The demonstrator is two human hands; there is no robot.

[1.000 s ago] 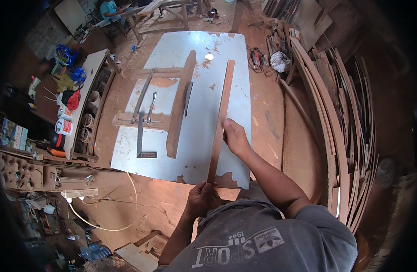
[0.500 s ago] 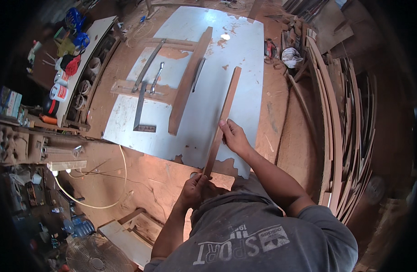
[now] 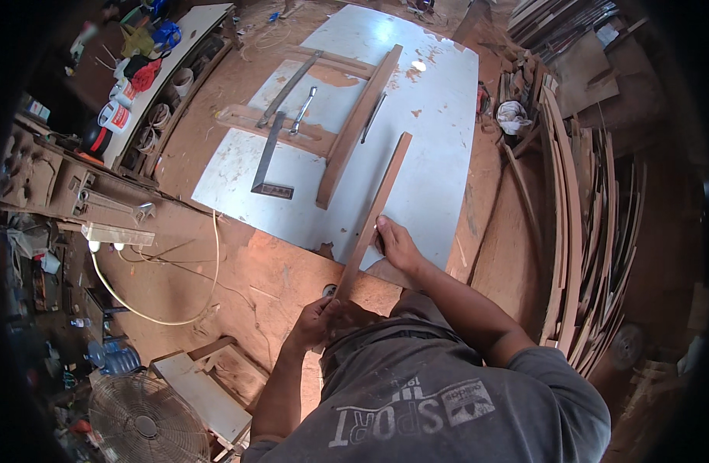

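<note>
A long, narrow wooden strip (image 3: 387,179) slants away from my body, over the near edge of the white worktable (image 3: 428,170). My left hand (image 3: 314,322) is closed around its near end. Further up, my right hand (image 3: 398,245) grips the strip with the thumb on top. To the left on the table, a thicker wooden bar (image 3: 358,131) meets two crosspieces. A carpenter's square (image 3: 270,160), a wrench (image 3: 303,110) and a dark, slightly curved strip (image 3: 291,87) lie around the crosspieces. A thin dark tool (image 3: 373,119) rests right of the bar.
Long timber strips (image 3: 563,224) stand stacked along the right. A wire fan (image 3: 146,426) is at lower left, below a power strip (image 3: 117,234) with a pale looping cable (image 3: 218,262). Buckets (image 3: 114,116) line a bench at upper left.
The view has shifted, so the table and its tools appear further right. Both hands still hold the strip, whose far end now appears slightly lower in the picture.
</note>
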